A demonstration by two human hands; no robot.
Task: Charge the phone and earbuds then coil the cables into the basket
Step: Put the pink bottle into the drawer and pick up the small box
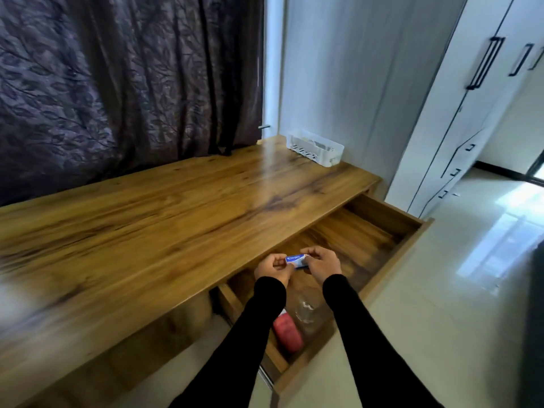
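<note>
Watching both hands over the open wooden drawer (379, 228): left hand (272, 267) and right hand (322, 262) each pinch an end of a small blue-and-white box (296, 260), likely to open it. White slotted plastic basket (315, 147) sits well beyond the drawer. I see no phone or cables.

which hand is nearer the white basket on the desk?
Right. The right hand sits on the side toward the white basket; the left hand is just beyond it. Both pinch a small blue packet over the open drawer.
</note>
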